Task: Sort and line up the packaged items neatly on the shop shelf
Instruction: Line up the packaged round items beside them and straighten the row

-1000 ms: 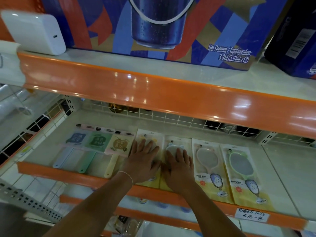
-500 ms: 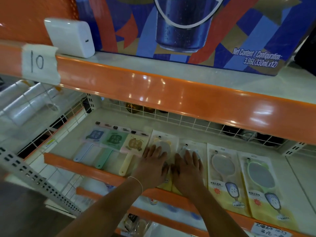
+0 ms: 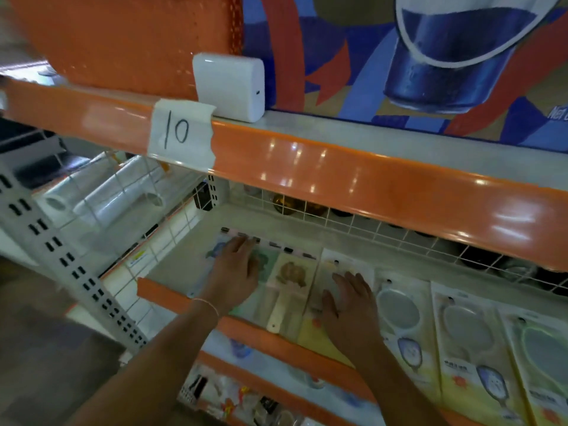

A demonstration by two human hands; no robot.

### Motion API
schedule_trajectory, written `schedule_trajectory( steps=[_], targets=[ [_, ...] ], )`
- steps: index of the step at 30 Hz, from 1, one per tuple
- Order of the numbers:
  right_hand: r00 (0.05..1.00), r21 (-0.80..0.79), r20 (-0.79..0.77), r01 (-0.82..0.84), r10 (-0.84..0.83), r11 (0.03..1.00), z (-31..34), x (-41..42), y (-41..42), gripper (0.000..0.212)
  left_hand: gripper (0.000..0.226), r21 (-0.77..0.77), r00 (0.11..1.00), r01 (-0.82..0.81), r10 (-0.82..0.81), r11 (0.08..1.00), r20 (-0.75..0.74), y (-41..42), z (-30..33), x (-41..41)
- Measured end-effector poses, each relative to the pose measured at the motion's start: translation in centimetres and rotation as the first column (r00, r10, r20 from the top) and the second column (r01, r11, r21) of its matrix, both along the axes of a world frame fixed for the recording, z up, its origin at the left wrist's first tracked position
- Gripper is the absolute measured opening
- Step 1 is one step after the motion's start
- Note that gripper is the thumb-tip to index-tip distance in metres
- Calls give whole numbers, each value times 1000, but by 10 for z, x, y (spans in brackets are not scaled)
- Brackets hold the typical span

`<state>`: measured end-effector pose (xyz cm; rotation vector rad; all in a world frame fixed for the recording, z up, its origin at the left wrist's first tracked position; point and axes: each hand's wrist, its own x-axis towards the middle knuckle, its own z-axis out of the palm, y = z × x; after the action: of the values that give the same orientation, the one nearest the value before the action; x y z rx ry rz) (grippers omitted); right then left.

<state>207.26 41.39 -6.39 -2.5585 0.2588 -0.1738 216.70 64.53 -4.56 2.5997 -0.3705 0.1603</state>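
Flat packaged items lie in a row on the shop shelf [image 3: 172, 269]. At the left are three brush packs: blue, green [image 3: 266, 265] and cream [image 3: 292, 278]. My left hand [image 3: 236, 272] rests flat with straight fingers across the blue and green packs, hiding most of the blue one. To the right lie yellow mirror packs. My right hand [image 3: 350, 302] lies flat, fingers straight, on the leftmost mirror pack [image 3: 325, 269]. Beyond it sit several more mirror packs [image 3: 399, 315] side by side, reaching the right edge of view.
An orange shelf lip [image 3: 338, 176] overhangs the row, with a paper tag reading 10 [image 3: 181, 132]. A white box [image 3: 230, 86] and a large drinks carton [image 3: 430, 56] stand on top. White rolls [image 3: 113, 201] lie behind a wire divider at left. A wire grid backs the shelf.
My left hand has moved left from the mirror pack onto the blue and green brush packs. My right hand has shifted one pack left. The view has swung left and closer.
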Motion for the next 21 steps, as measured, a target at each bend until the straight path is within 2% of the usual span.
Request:
schedule_trajectory(
  steps=[4,6,9,15,19,21],
  targets=[
    [1000,-21,-12,24,-24,999,5,22,37,53,46,68,1000,-9,8,998,13,45,1,40],
    [998,-33,-9,59,-60,998,4,33,57,51,53,80,998,31,-27,996,-51,63,-4,52],
    [997,-108,23,75,-73,991,-5,46,76,56,54,20,987,115,-112,993,-114,82,-16,65],
    [995,-255,-43,74,-88,964,-12,52,93,64,50,14,963,251,-248,968,-101,88,-32,76],
    [987,-240,-119,76,-107,968,-6,55,97,58,70,-10,959,272,-271,962,-84,88,-45,79],
    [989,-246,-112,69,-100,967,-5,56,99,73,69,-8,958,273,-273,962,-87,89,-50,82]
  ],
)
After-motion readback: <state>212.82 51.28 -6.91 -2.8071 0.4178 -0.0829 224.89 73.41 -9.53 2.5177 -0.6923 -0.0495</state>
